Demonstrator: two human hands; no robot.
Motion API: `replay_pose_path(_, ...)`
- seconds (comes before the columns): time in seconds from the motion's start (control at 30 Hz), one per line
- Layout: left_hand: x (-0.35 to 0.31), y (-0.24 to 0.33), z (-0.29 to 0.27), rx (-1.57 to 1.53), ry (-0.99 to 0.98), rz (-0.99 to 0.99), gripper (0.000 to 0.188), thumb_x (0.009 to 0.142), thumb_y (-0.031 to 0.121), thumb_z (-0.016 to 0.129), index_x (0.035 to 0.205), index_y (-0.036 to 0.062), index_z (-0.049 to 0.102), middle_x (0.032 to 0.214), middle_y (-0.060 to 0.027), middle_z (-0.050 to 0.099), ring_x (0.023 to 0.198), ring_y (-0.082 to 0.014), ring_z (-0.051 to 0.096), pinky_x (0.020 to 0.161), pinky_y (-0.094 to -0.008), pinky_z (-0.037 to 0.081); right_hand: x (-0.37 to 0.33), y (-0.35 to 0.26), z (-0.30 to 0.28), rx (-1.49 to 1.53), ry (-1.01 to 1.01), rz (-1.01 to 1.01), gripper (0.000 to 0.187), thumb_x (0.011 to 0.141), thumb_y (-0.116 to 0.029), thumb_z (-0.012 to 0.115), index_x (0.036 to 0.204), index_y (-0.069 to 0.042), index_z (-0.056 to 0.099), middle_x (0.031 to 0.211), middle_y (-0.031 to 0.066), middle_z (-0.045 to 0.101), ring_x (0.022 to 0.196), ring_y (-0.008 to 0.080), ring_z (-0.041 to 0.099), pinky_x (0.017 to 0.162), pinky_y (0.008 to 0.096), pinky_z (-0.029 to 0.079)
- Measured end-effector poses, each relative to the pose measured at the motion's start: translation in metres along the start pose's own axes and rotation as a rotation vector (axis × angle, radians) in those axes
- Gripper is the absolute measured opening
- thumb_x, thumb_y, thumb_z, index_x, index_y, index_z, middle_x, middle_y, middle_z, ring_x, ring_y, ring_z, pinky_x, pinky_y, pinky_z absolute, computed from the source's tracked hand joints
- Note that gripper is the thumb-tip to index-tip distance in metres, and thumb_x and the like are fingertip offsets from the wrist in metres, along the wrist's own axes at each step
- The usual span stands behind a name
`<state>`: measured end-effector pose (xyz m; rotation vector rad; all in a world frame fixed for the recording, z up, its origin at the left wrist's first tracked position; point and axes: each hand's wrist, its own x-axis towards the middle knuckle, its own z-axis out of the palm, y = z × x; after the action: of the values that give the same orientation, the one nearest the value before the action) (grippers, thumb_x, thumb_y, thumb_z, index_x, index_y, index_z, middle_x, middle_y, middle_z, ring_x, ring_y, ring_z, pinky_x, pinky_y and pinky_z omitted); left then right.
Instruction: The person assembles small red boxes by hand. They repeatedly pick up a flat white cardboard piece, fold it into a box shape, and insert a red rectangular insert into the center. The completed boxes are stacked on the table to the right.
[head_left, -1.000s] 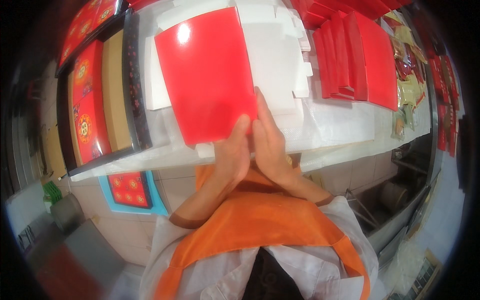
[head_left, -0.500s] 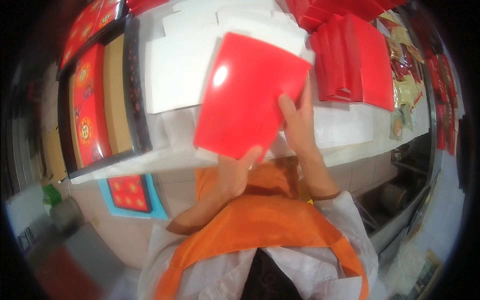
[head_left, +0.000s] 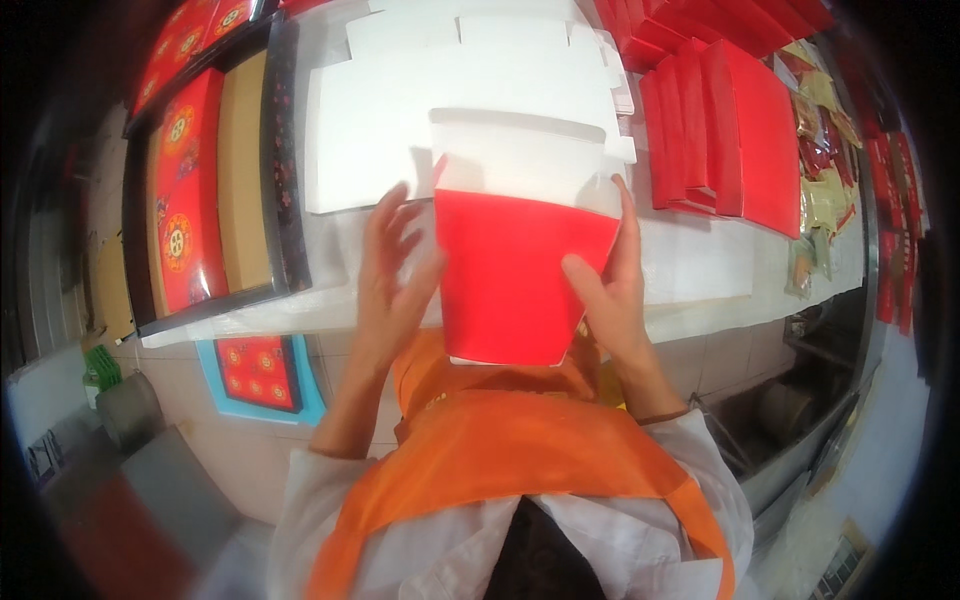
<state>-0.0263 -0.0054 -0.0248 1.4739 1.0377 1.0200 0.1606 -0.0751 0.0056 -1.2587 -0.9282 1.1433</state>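
Note:
Over the table's near edge is a red cardboard box (head_left: 515, 275), its white inner flap (head_left: 525, 150) raised at the far end. The right edge of the box is in my right hand (head_left: 618, 295), thumb on the red face and fingers behind. Off the left side of the box, my left hand (head_left: 392, 275) has its fingers spread, slightly blurred; its thumb is close to the box edge. Beyond the box lie white flat cardboard blanks (head_left: 375, 125), overlapping one another.
Several red boxes (head_left: 752, 145) stand together at the right, beside small wrapped packets (head_left: 820, 185). A black-rimmed tray (head_left: 283, 170) at the left holds a patterned red box (head_left: 180, 215). Below the table, a red patterned box (head_left: 255, 370) rests on a blue sheet (head_left: 312, 390).
My left hand has let go of the near end and moved up to the left side. The box has come nearer and turned straighter, and its white flap now shows raised.

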Motion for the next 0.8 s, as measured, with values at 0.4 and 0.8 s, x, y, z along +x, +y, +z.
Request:
replay_pose_path(0.4, 0.005, -0.021, 0.012, -0.014, -0.187, 0.018, 0.006, 0.083, 0.006, 0.048, 0.088, 0.0041, 0.046, 0.096, -0.0079, 0.051, 0.080, -0.0124, 0.048, 0.073, -0.0246, 0.040, 0.018, 0.041, -0.022, -0.249, 0.025, -0.184, 0.027, 0.090, -0.017, 0.038, 0.089, 0.002, 0.057, 0.111, 0.0202, 0.050, 0.109, 0.0259, 0.046, 0.091, 0.0349, 0.037)
replay_pose_path(0.8, 0.004, -0.017, 0.030, -0.255, 0.015, 0.189, 0.036, 0.070, -0.004, 0.060, 0.099, 0.0046, 0.040, 0.097, -0.0100, 0.049, 0.091, -0.0187, 0.049, 0.083, -0.0305, 0.040, 0.017, 0.063, 0.000, 0.141, 0.180, -0.437, 0.026, 0.078, 0.008, 0.045, 0.095, -0.004, 0.031, 0.094, 0.0180, 0.053, 0.090, 0.0221, 0.053, 0.084, 0.0367, 0.043)
